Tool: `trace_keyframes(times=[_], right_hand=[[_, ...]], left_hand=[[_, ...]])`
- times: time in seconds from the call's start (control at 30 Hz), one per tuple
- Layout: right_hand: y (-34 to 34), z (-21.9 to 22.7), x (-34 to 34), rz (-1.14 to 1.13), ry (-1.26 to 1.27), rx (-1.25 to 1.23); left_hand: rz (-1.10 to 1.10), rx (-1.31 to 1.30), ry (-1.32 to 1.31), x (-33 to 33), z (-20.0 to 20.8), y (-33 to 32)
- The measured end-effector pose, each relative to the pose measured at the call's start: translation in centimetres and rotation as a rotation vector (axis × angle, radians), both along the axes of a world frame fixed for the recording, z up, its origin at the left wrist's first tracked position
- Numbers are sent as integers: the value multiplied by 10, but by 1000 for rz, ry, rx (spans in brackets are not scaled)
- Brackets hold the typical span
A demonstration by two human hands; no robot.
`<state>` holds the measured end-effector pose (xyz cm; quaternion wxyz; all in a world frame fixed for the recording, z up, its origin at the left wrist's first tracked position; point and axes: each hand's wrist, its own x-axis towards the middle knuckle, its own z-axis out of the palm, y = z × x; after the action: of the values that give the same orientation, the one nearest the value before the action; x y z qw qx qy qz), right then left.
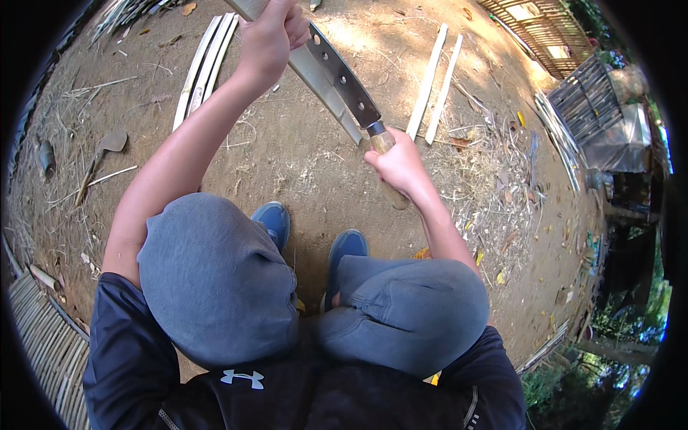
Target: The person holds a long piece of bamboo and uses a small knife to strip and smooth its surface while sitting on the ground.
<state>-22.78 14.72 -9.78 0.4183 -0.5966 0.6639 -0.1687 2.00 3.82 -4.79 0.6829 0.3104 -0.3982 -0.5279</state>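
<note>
My left hand (271, 44) is closed around a long pale bamboo strip (324, 93) near the top of the view. The strip slants down to the right, and its near end hangs free above the ground. My right hand (398, 163) is wrapped around the wooden handle of a large knife (345, 77). Its dark, broad blade has a row of holes and points up and left, along the strip's right side. Blade and strip lie close together; I cannot tell whether they touch. The blade's tip is near my left hand.
Bamboo strips (208, 63) lie on the dirt at upper left, with two more strips (430, 82) at upper right. A trowel-like tool (109, 143) and a bottle (47, 158) rest at left. A slatted bamboo panel (50, 351) stands lower left. My shoes (272, 221) are below the strip.
</note>
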Motion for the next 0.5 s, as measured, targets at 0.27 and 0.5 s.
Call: trace_keyframes(times=[0.27, 0.5], right_hand=[[1, 5, -8, 27, 49, 30], [-1, 1, -13, 59, 47, 26]], left_hand=[[-41, -72, -33, -4, 7, 2], [-35, -18, -16, 0, 3, 2]])
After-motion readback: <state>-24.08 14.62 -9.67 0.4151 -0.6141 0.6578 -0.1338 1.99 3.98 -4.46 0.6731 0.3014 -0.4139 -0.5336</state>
